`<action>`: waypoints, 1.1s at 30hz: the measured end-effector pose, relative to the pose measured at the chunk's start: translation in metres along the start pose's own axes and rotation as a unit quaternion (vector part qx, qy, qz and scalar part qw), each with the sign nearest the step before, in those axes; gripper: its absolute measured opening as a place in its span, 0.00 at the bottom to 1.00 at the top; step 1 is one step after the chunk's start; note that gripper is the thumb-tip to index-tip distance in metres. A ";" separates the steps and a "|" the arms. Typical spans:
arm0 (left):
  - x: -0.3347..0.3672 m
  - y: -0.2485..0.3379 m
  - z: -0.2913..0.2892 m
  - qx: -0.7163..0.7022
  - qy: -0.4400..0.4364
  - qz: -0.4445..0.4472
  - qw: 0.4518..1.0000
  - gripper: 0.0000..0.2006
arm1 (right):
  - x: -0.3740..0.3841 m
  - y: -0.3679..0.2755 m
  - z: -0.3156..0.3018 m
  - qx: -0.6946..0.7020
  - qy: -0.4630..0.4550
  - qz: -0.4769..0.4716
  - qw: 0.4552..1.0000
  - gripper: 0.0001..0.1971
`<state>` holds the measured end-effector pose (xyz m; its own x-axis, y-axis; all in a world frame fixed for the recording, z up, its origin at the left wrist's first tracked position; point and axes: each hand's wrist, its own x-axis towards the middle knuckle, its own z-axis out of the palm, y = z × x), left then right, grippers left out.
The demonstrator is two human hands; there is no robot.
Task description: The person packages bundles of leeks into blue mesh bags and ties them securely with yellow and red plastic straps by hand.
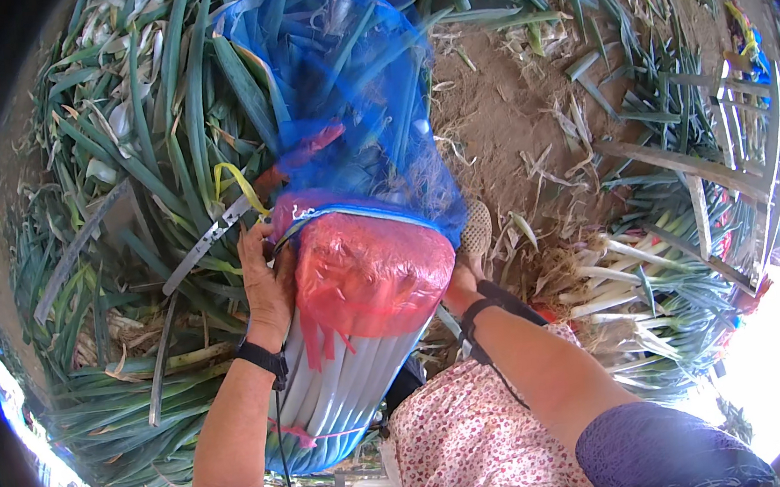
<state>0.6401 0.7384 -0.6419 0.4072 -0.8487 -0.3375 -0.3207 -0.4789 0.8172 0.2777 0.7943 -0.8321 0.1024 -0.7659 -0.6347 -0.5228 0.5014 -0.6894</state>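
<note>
- Nearest me I see a floral apron (484, 441) and a purple sleeve (663, 447); a black cable (285, 460) hangs below the watch (262, 361) on the left wrist; it could snag if that arm swings wide.
- Just beyond, the bundle (372, 348) of white leek stalks sits between the two forearms, a pink tie (303, 437) round its lower part; if the tie slackens, I judge the stalks could splay.
- A red bag (373, 259) caps the bundle's far end; its film is thin and wrinkled, with loose strips hanging down; hard dragging could tear it.
- The left hand (268, 288) is at the cap's left edge, thumb and fingers seeming to pinch the rim of the blue bag (347, 88); a lopsided pull there could skew that rim.
- The right hand (462, 288) is against the bundle's right side; its fingers are hidden, so I cannot tell whether it grips; a slip there could let the bundle tip.
- Past the hands, the blue bag's mesh spreads beside green leaves (184, 104); a yellow strap (238, 178) and a slat (203, 247) are near the left hand; the mesh could catch on the slat.
- Farther off, beyond some soil (496, 74), loose leeks (641, 313) lie by a wooden frame (731, 178); I see no threat from them.
</note>
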 end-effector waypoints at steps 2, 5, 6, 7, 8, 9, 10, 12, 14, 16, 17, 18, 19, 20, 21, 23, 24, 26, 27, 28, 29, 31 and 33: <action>-0.037 -0.021 -0.095 0.201 0.002 -0.004 0.979 0.13 | -0.091 -0.129 0.103 -0.074 -0.256 0.241 0.933 0.19; -0.021 -0.019 -0.073 0.152 0.002 0.024 0.988 0.12 | -0.104 -0.155 0.077 -0.177 -0.163 0.169 0.956 0.18; -0.016 -0.021 -0.069 0.147 0.000 0.027 0.989 0.12 | -0.106 -0.163 0.070 -0.179 -0.157 0.169 0.956 0.18; -0.013 -0.021 -0.067 0.138 0.001 0.030 0.990 0.12 | -0.112 -0.173 0.061 -0.184 -0.063 0.163 0.967 0.16; -0.010 -0.021 -0.065 0.132 0.003 0.032 0.991 0.11 | -0.114 -0.182 0.055 -0.187 0.030 0.154 0.970 0.14; -0.008 -0.021 -0.064 0.140 -0.016 0.035 0.989 0.10 | -0.111 -0.179 0.046 -0.149 0.054 0.153 0.976 0.14; -0.008 -0.021 -0.064 0.139 -0.012 0.038 0.989 0.10 | -0.106 -0.189 0.038 -0.149 0.055 0.148 0.976 0.14; -0.014 -0.030 -0.069 0.100 -0.001 0.007 0.995 0.08 | -0.103 -0.220 0.035 -0.121 0.075 0.001 0.990 0.16; -0.015 -0.033 -0.075 0.057 0.001 -0.031 0.998 0.06 | -0.108 -0.244 0.031 -0.095 0.071 -0.043 0.992 0.17; -0.018 -0.033 -0.082 -0.030 0.002 -0.110 0.994 0.03 | -0.116 -0.262 0.027 -0.053 0.041 -0.029 0.997 0.06; -0.021 -0.028 -0.084 -0.014 -0.006 -0.105 0.994 0.04 | -0.125 -0.265 0.025 -0.054 -0.035 -0.063 0.996 0.04; -0.026 -0.029 -0.086 -0.013 -0.004 -0.108 0.994 0.04 | -0.135 -0.257 0.025 -0.054 -0.039 -0.063 0.996 0.04; -0.027 -0.027 -0.086 -0.058 -0.020 -0.120 0.991 0.04 | -0.142 -0.248 0.023 -0.100 -0.107 -0.115 0.983 0.05; -0.029 -0.024 -0.086 -0.103 -0.037 -0.134 0.985 0.04 | -0.146 -0.241 0.022 -0.145 -0.175 -0.163 0.960 0.06; -0.031 -0.022 -0.092 -0.104 -0.034 -0.135 0.985 0.04 | -0.146 -0.234 0.025 -0.135 -0.195 -0.168 0.957 0.08; -0.033 -0.008 -0.110 0.034 -0.172 -0.032 0.984 0.05 | -0.145 -0.233 0.027 -0.146 -0.196 -0.173 0.954 0.08; -0.035 -0.006 -0.115 0.035 -0.171 -0.034 0.984 0.05 | -0.144 -0.233 0.028 -0.157 -0.196 -0.178 0.952 0.08; -0.043 -0.002 -0.130 0.006 -0.233 -0.035 0.972 0.07 | -0.148 -0.246 0.026 -0.125 -0.186 -0.204 0.953 0.08; -0.046 0.003 -0.136 -0.001 -0.247 -0.071 0.966 0.10 | -0.149 -0.254 0.025 -0.105 -0.186 -0.193 0.958 0.08; -0.049 0.013 -0.136 -0.002 -0.248 -0.077 0.966 0.10 | -0.151 -0.259 0.022 -0.090 -0.184 -0.179 0.962 0.08; -0.050 0.022 -0.134 0.027 -0.258 -0.039 0.965 0.11 | -0.148 -0.260 0.020 -0.098 -0.209 -0.198 0.952 0.08; -0.045 0.035 -0.121 0.045 -0.272 -0.013 0.961 0.14 | -0.148 -0.257 0.016 -0.105 -0.211 -0.195 0.952 0.09; -0.037 0.043 -0.122 0.034 -0.278 -0.048 0.959 0.14 | -0.151 -0.260 0.016 -0.104 -0.219 -0.194 0.951 0.09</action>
<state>0.7152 0.7770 -0.5376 -0.0761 -0.7794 -0.6219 -0.3667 -0.5582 0.7443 0.4117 0.7862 -0.5628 0.6406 -0.6135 -0.4618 -0.5245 0.0897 -0.8467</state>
